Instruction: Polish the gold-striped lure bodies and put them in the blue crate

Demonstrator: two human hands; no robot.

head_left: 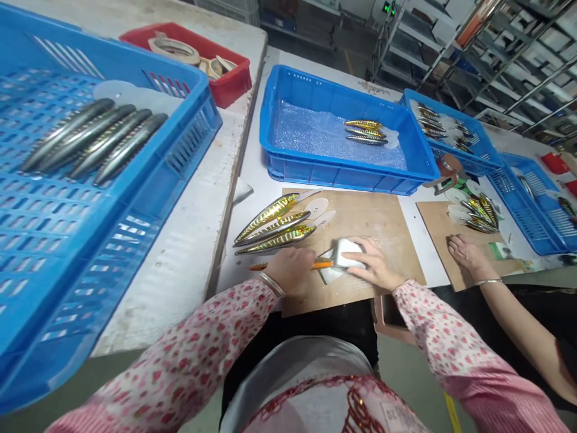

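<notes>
Metal racks (412, 36) are seen behind a white worktable (426, 252), which is flanked on the left by a large blue basket (153, 198) where four dark fish-shaped pieces (88, 138) are laid. At the back of the worktable is set a blue tray (342, 171) lined with bubble wrap (311, 138). A brown board (378, 210) is placed in front of it, and at a second board (444, 240) another person's hand (469, 255) is rested. Three gold-striped fish (279, 227) are lined up over the first board's left edge. By the right hand (372, 264) a white block (349, 252) is gripped on the board, fingers spread across it. An orange stick (322, 264), pointed at the block, is clasped by the left hand's (291, 270) curled fingers; whether stick and block are touching cannot be told
</notes>
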